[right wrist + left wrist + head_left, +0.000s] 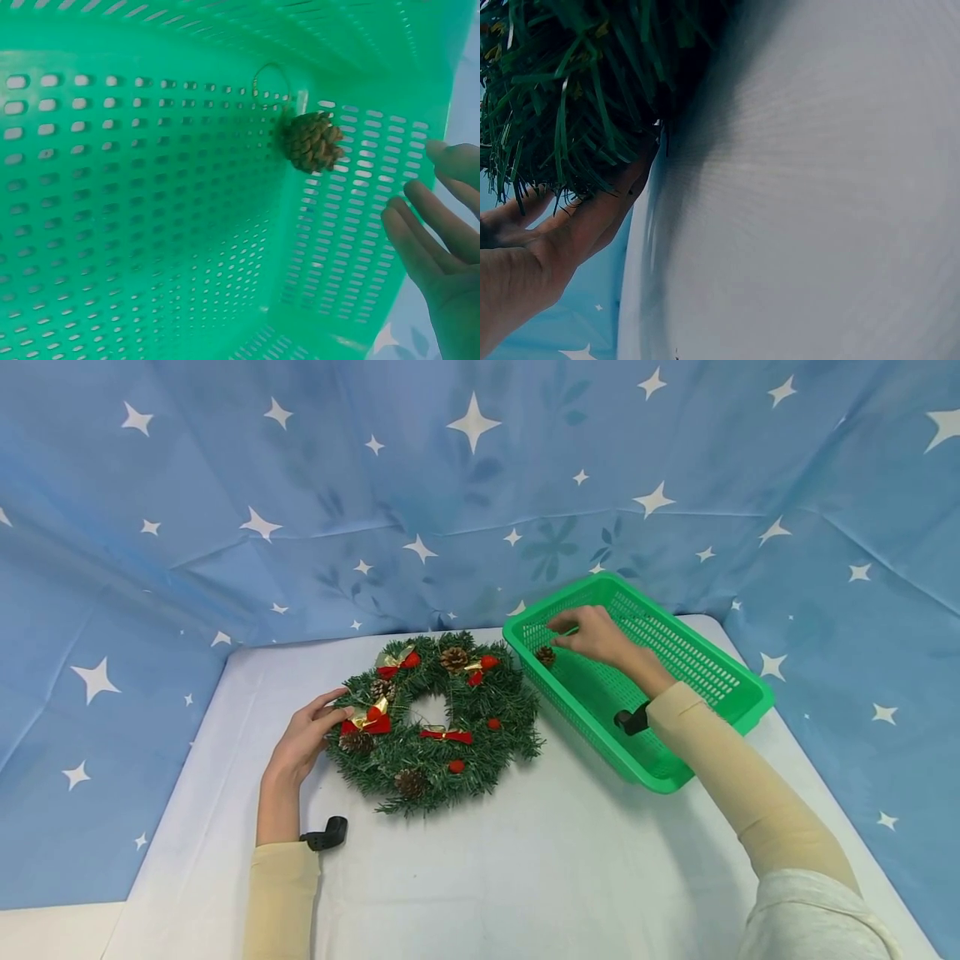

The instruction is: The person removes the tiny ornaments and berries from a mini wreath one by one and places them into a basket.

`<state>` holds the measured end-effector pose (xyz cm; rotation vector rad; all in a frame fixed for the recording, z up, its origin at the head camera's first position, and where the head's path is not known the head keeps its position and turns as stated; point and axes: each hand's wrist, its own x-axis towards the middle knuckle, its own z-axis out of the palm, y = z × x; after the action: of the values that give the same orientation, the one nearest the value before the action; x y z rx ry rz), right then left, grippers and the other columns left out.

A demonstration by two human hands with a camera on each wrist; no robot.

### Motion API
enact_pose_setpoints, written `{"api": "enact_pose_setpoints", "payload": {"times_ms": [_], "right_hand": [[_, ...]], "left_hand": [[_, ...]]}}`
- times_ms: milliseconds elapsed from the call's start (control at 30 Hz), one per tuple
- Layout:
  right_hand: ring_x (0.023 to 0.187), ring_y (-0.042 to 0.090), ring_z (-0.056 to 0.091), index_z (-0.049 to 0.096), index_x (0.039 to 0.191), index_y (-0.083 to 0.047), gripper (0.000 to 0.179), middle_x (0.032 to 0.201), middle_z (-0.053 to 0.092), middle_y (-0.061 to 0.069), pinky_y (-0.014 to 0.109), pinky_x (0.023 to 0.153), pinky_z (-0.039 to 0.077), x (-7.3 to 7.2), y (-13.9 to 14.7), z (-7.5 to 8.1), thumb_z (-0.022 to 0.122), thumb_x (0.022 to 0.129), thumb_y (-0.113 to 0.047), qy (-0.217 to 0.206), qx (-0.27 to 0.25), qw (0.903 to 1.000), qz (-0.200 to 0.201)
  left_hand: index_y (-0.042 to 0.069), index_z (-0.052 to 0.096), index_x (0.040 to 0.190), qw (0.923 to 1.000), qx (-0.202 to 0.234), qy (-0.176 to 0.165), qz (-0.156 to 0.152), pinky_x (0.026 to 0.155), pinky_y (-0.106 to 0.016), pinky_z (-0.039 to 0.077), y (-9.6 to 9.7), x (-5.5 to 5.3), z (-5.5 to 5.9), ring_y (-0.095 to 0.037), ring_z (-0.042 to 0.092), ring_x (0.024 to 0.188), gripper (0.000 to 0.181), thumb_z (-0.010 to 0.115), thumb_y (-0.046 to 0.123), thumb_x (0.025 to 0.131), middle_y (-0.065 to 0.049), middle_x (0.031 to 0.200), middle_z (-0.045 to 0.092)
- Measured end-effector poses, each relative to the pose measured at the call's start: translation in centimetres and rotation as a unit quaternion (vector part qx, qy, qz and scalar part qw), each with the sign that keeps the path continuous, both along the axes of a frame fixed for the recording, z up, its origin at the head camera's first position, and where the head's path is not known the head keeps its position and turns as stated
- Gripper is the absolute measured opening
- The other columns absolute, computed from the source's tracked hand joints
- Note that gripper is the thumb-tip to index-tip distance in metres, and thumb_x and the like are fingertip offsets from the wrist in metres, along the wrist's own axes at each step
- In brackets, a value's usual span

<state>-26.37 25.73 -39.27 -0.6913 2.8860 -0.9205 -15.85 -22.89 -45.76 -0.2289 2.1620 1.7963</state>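
Head view faces down; wrist views sit close.
Head and right share the basket [753, 695]; dim left apparently skims the surface [817, 187].

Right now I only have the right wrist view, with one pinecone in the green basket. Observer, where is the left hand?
Observer: The left hand holds the left edge of a Christmas wreath.
Operator: I can't see that wreath at all. Where does it lie?
Observer: On the white-covered table, to the left of the green basket.
Operator: Is it bare?
Observer: No, the head view shows four pinecones on it.
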Motion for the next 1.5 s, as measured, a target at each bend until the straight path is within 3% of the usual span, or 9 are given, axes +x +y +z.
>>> {"api": "enact_pose_setpoints", "payload": {"times_ms": [167, 433, 600, 933, 1067, 1200, 1367, 1500], "right_hand": [[0.111, 0.04, 0.069, 0.069, 0.126, 0.005, 0.036, 0.122, 0.071, 0.026, 0.052, 0.092, 0.056, 0.0, -0.7, 0.7, 0.075, 0.094, -0.007, 0.0, 0.006, 1.0, -0.001], [0.111, 0.04, 0.069, 0.069, 0.127, 0.005, 0.036, 0.122, 0.071, 0.026, 0.053, 0.093, 0.055, 0.1, -1.6, 2.1, 0.076, 0.093, -0.007, 0.004, 0.006, 1.0, 0.005], [0.111, 0.04, 0.069, 0.069, 0.127, 0.004, 0.037, 0.121, 0.071, 0.026, 0.053, 0.093, 0.055, 0.1, -1.8, 2.5, 0.076, 0.094, -0.009, 0.004, 0.011, 0.9999, 0.006], [0.112, 0.036, 0.069, 0.07, 0.128, 0.001, 0.036, 0.122, 0.072, 0.022, 0.051, 0.093, 0.054, -0.2, -2.7, 3.2, 0.075, 0.095, -0.012, -0.002, 0.004, 1.0, -0.007], [0.111, 0.036, 0.069, 0.07, 0.128, 0.0, 0.036, 0.121, 0.072, 0.021, 0.051, 0.093, 0.054, -0.2, -2.9, 3.5, 0.075, 0.095, -0.012, 0.0, 0.005, 1.0, -0.003], [0.11, 0.035, 0.069, 0.07, 0.128, -0.001, 0.035, 0.121, 0.072, 0.021, 0.05, 0.092, 0.055, -0.1, -3.0, 3.5, 0.075, 0.095, -0.013, 0.0, 0.004, 1.0, 0.0], [0.11, 0.034, 0.069, 0.07, 0.129, -0.001, 0.036, 0.123, 0.072, 0.02, 0.049, 0.092, 0.055, -0.1, -3.3, 3.7, 0.075, 0.095, -0.013, -0.011, -0.002, 0.9999, -0.001], [0.11, 0.033, 0.069, 0.07, 0.13, -0.002, 0.037, 0.124, 0.072, 0.019, 0.049, 0.091, 0.056, 0.0, -3.7, 3.9, 0.075, 0.096, -0.013, -0.022, -0.005, 0.9997, 0.0]], "left_hand": [[0.024, 0.032, 0.164, 1.0, -0.003, -0.002, 0.003, 0.117, -0.058, 0.028, 0.0, 0.0, 0.0, -0.033, 0.032, 0.148, 0.071, 0.065, 0.036, 0.102, -0.019, 0.153, 0.043], [0.024, 0.033, 0.163, 0.9998, -0.019, 0.002, 0.0, 0.091, -0.041, 0.036, 0.0, -0.1, 0.0, -0.026, 0.042, 0.134, 0.07, 0.064, 0.038, 0.103, -0.016, 0.15, 0.046], [0.024, 0.033, 0.163, 0.9997, -0.024, 0.005, -0.002, 0.087, -0.04, 0.036, -0.1, -0.2, -0.1, -0.02, 0.045, 0.124, 0.07, 0.064, 0.039, 0.103, -0.014, 0.147, 0.049], [0.023, 0.033, 0.163, 0.9997, -0.022, 0.007, 0.004, 0.096, -0.042, 0.036, -0.2, -0.1, -0.1, -0.026, 0.043, 0.133, 0.07, 0.065, 0.039, 0.102, -0.014, 0.147, 0.048], [0.022, 0.034, 0.163, 0.9999, -0.014, 0.007, 0.005, 0.107, -0.051, 0.035, -0.1, 0.0, -0.1, -0.031, 0.039, 0.14, 0.07, 0.065, 0.039, 0.102, -0.017, 0.149, 0.046], [0.021, 0.034, 0.163, 0.9999, -0.006, 0.008, 0.004, 0.119, -0.062, 0.025, 0.0, -0.1, 0.1, -0.035, 0.034, 0.146, 0.071, 0.066, 0.038, 0.102, -0.02, 0.151, 0.043], [0.018, 0.034, 0.163, 0.9999, -0.005, 0.013, 0.003, 0.119, -0.067, 0.021, 0.1, -0.1, 0.1, -0.038, 0.032, 0.148, 0.071, 0.066, 0.036, 0.102, -0.022, 0.148, 0.045], [0.017, 0.034, 0.163, 0.9999, -0.004, 0.014, 0.003, 0.118, -0.064, 0.025, 0.1, -0.1, 0.0, -0.037, 0.034, 0.147, 0.072, 0.066, 0.037, 0.102, -0.021, 0.147, 0.046]]}}
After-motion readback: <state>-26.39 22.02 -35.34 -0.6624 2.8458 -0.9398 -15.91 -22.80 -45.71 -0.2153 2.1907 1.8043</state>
